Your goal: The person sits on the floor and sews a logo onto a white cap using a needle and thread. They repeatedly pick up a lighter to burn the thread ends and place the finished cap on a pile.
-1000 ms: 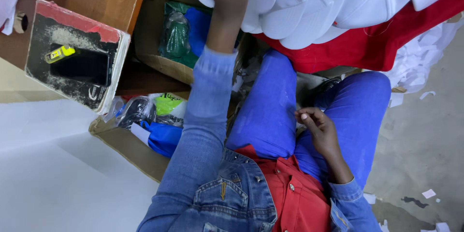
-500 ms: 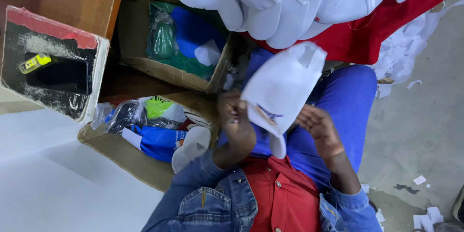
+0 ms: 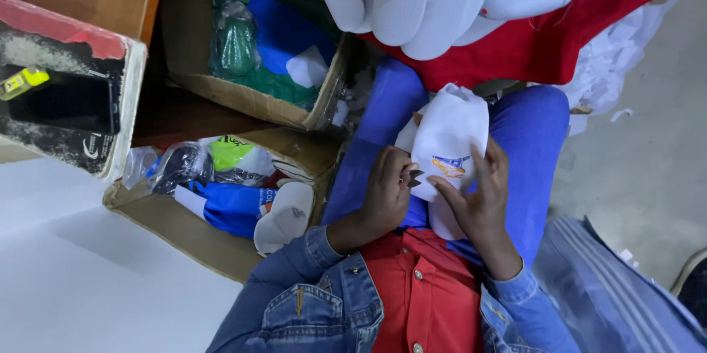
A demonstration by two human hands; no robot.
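The white cap (image 3: 448,148) has come down from the pile onto the lap, and both hands have closed in on it. It is soft cloth with an embroidered blue-and-orange emblem. The left hand (image 3: 385,195) pinches a small dark tool at the emblem; what kind is unclear. The right hand (image 3: 479,198) cups the cap, fingers spread. Stacked white caps (image 3: 412,0) are cut off above. Two cardboard boxes (image 3: 294,110) of bagged goods sit beside the knees.
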